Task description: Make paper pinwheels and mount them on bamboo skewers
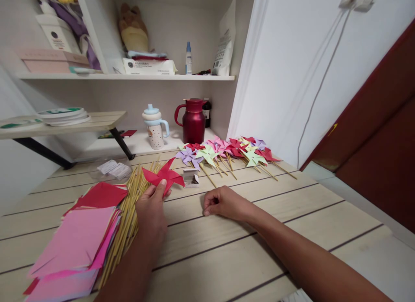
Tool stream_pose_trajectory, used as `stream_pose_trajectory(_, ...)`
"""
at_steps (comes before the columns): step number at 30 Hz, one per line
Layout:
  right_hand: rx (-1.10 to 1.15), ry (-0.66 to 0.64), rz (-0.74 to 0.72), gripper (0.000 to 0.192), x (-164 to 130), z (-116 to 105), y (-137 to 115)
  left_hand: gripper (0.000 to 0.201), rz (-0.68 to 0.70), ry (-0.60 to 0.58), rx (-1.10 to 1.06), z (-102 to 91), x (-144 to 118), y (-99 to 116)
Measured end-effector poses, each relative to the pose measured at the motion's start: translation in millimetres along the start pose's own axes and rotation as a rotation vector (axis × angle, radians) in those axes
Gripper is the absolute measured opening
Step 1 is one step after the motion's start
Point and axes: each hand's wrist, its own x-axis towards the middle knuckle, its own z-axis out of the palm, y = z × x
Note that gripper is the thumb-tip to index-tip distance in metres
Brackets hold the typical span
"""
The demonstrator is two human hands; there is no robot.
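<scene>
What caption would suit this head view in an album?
Left hand holds a red paper pinwheel beside bamboo sticks.

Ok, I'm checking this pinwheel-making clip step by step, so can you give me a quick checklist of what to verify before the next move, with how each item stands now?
1. Red folded paper pinwheel in the left hand: ok, thumb and fingers pinch its lower blade.
2. Right hand free: cannot tell; it rests curled on the pale wooden plank table, and anything pinched in it is hidden.
3. Bundle of thin bamboo sticks within reach: ok, right beside the left hand.
4. Small white open box nearby: ok, just beyond both hands; contents unclear.
5. Stack of pink and red paper squares left: ok.
6. Row of finished coloured pinwheels on sticks out of the way: ok, farther back.
</scene>
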Motion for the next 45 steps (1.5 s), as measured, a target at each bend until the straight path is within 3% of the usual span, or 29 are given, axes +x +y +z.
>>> stream_pose_trajectory(15,-0.120,0.219,-0.034,0.008,7.0,0.3,5.7,0.013,-0.015,0.012,0.003,0.6,-0.4,1.1)
stream_pose_trajectory(27,-0.073,0.165,0.079,0.010,10.1,-5.8,5.0,0.012,-0.020,-0.002,0.024,-1.6,-0.8,0.1)
stream_pose_trajectory(33,-0.114,0.249,0.047,0.014,13.3,-4.6,8.0,0.016,-0.028,-0.012,0.031,-2.3,1.2,-1.5)
stream_pose_trajectory(36,-0.113,0.275,0.020,0.025,12.3,-4.4,10.8,0.018,-0.031,-0.004,0.024,-2.3,0.7,-1.0)
stream_pose_trajectory(45,-0.059,0.285,-0.036,0.014,1.6,-10.4,14.7,0.015,-0.038,-0.005,-0.001,-1.3,-1.1,0.4)
